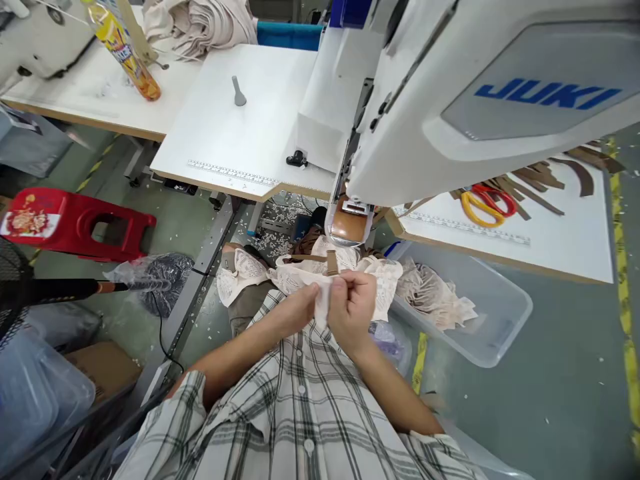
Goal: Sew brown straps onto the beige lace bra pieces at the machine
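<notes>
A pale lace bra (300,275) with brown straps lies across my lap, just below the sewing machine's head. My left hand (299,308) pinches its edge from the left, thumb on top. Close beside it, my right hand (352,308) has its fingers curled round the same pale fabric. A short brown strap piece (332,262) stands up just above the hands. Over it sits the sewing machine (350,220), with a brown plate at the end of its arm. What lies under my fingers is hidden.
Right of my lap stands a clear plastic bin (505,320) holding pale garments (435,293). Scissors (483,205) and brown strips (537,180) lie on the right table. A bottle (125,53) stands at the upper left, above a red stool (100,227).
</notes>
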{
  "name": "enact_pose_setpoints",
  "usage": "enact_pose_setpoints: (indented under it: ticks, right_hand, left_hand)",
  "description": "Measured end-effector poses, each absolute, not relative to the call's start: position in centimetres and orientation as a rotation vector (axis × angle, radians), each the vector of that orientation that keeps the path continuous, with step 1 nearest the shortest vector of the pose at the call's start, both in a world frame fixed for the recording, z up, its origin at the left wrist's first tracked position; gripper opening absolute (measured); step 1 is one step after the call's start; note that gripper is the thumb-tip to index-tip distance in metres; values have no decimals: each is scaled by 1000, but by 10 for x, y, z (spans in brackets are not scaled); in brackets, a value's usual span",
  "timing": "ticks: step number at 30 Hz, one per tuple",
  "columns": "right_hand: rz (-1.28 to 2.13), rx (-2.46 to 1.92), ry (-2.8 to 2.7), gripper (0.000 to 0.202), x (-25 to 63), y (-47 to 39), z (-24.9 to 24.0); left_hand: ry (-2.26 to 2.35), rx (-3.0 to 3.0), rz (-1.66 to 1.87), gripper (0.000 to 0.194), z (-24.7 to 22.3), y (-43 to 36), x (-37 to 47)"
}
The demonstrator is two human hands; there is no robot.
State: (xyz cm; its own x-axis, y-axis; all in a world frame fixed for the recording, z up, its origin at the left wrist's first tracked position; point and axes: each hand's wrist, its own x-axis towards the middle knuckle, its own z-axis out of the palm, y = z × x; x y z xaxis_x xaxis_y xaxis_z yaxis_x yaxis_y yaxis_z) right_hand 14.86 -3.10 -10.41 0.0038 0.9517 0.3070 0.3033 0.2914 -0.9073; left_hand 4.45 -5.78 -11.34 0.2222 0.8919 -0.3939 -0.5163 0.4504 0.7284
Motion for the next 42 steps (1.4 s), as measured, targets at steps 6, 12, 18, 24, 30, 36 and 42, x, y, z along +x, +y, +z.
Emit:
enact_pose_setpoints:
  ticks: [6, 12, 18, 24, 30, 36, 42]
  right_hand:
    - [930, -1284, -1467, 17, 136, -40, -123]
    - [845, -1070, -1837, 27, 181, -12, -94]
    - [1386, -735, -2407, 14, 194, 12, -66]
    - [1015, -1141, -1883, 3, 233, 29, -55]
    - [613, -1166, -1099, 11, 257, 42, -64]
    - [739, -1093, -1959, 11, 197, 7, -66]
    - [695, -1053, -1945, 17, 178, 2, -70]
  left_hand:
    - [1199, 308, 1385, 37, -103, -59, 58]
    - [1298, 963, 951, 35, -77, -46, 6]
    - [1176, 1232, 397, 34, -44, -42, -12]
    - [1356, 750, 739, 10, -48, -12, -55]
    - [1125, -56, 1480, 9, -58, 23, -82]
    - [987, 45, 1164, 23, -65, -12, 13]
    - [1129, 387, 1205, 22, -60, -24, 29]
